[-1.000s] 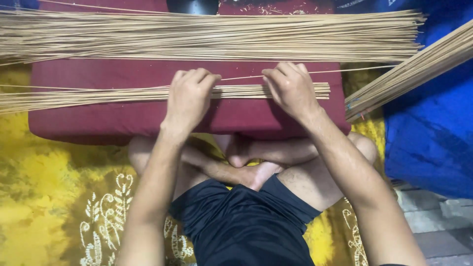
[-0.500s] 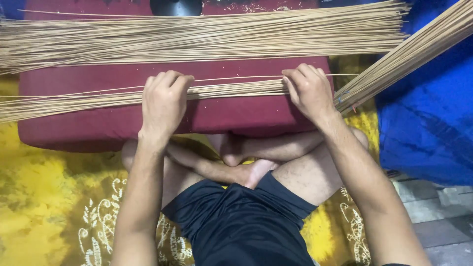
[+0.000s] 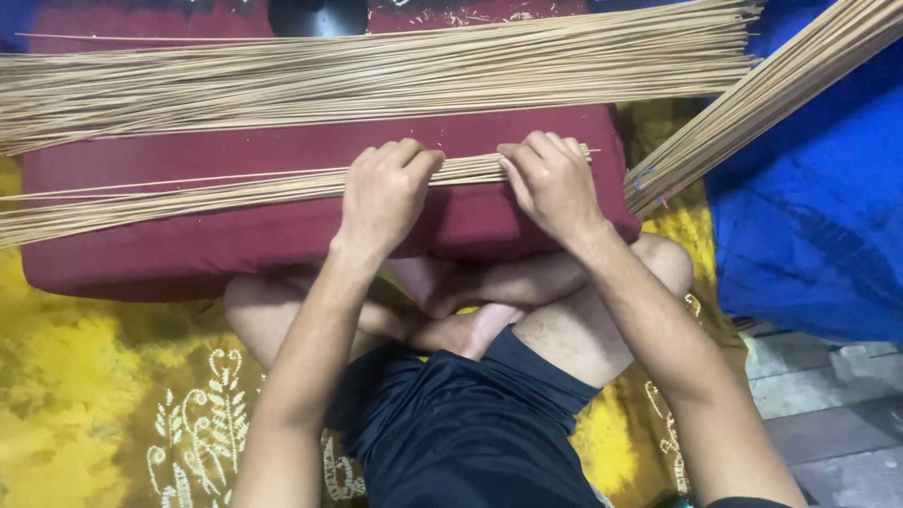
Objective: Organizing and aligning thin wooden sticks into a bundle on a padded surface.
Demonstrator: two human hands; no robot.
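Both hands have drawn closer together since half a second ago, when they were spread wide along the near bundle; the right hand has slid in from the cushion's right end toward the middle.

Seen from above, a person sits cross-legged on a yellow patterned cloth (image 3: 85,395), wearing dark shorts (image 3: 461,433). Across the knees lies a dark red cushion (image 3: 235,245) serving as a work surface.

A thin bundle of long, pale sticks (image 3: 188,193) runs left to right along the near part of the cushion, reaching past its left edge. The left hand (image 3: 384,193) rests on this bundle, fingers curled down over the sticks and pressing on them. The right hand (image 3: 553,183) sits just beside it, near the bundle's right end, fingers likewise bent over the sticks, knuckles up. Whether either hand fully encloses the sticks or only presses them against the cushion cannot be told from this angle.

Farther from the person, a much thicker layer of the same sticks (image 3: 376,75) lies across the far part of the cushion, spanning nearly the whole width of the view. Another bundle of sticks (image 3: 752,103) slants in from the upper right, over a blue cloth (image 3: 809,235). A dark round object (image 3: 317,14) shows at the top edge, partly cut off.
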